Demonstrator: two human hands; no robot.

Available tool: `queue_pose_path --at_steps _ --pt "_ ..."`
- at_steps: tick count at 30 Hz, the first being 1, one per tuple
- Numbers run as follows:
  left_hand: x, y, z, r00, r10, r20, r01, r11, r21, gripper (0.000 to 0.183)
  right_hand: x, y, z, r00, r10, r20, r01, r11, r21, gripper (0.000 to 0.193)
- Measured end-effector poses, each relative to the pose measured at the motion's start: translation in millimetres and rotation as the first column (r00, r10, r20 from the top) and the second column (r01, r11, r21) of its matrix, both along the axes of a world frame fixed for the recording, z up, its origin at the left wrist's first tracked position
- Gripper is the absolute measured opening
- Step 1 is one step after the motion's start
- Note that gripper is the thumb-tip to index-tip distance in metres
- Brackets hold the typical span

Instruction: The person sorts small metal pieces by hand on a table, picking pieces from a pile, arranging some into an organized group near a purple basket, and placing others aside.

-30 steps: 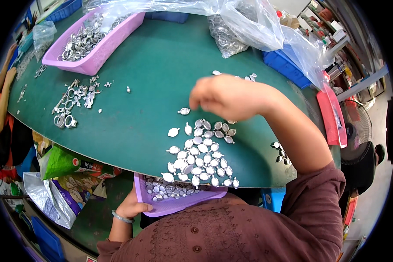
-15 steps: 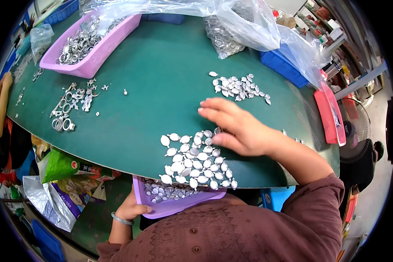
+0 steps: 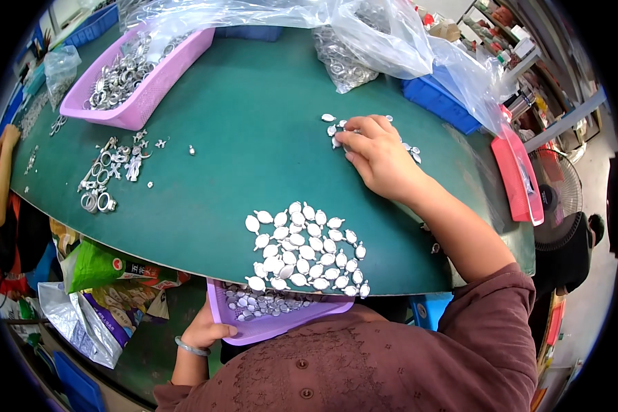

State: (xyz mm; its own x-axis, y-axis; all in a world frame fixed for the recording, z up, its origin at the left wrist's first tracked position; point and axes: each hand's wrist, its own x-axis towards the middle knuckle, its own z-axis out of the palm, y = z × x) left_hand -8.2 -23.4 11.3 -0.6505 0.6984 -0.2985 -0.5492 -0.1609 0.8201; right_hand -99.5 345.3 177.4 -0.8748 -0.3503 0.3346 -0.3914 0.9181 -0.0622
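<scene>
My right hand reaches over the far pile of small silvery oval metal pieces. Its fingers curve down onto them with the thumb apart; its palm hides most of that pile. Closer to me, a spread heap of the same oval pieces, each with little tabs at the ends, lies at the table's front edge. Just below that edge, my left hand grips the left end of a purple basket, thumb over the rim. Many small metal pieces lie inside the basket.
A green table carries a pink-purple basket of metal rings, loose rings and castings, and clear plastic bags. Blue and red trays stand at the right. Another person's arm shows at far left.
My right hand has moved away from the near heap to the far pile, its fingers now among the pieces. The near pieces sit slightly more spread out. My left hand stays on the basket.
</scene>
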Motion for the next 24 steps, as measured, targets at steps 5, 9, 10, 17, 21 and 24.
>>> queue_pose_path --at_steps 5,9,10,17,21,24 --pt "1 -2 -1 1.000 0.003 -0.008 -0.003 1.000 -0.004 0.097 0 0 6 0.996 0.051 0.070 -0.045 0.995 -0.087 0.017" --pt "0 -1 3 1.000 -0.007 -0.025 0.006 1.000 -0.025 0.096 -4 -2 7 0.991 0.111 0.076 -0.099 0.985 -0.142 0.010" --pt "0 -1 3 1.000 -0.010 -0.014 0.010 1.000 -0.017 0.097 -5 -2 6 0.991 0.111 0.074 -0.099 0.985 -0.142 0.010" --pt "2 -2 0 1.000 0.003 0.016 -0.003 1.000 0.006 0.098 -9 -4 4 0.990 0.133 0.055 -0.123 0.980 -0.154 0.006" --pt "0 -1 -1 1.000 -0.003 0.006 0.003 1.000 -0.001 0.099 -7 -1 4 0.986 0.163 0.034 -0.154 0.972 -0.179 0.005" --pt "1 -4 -1 1.000 -0.016 0.026 0.016 1.000 -0.004 0.101 9 0 23 0.971 0.171 0.168 -0.157 0.983 -0.092 0.004"
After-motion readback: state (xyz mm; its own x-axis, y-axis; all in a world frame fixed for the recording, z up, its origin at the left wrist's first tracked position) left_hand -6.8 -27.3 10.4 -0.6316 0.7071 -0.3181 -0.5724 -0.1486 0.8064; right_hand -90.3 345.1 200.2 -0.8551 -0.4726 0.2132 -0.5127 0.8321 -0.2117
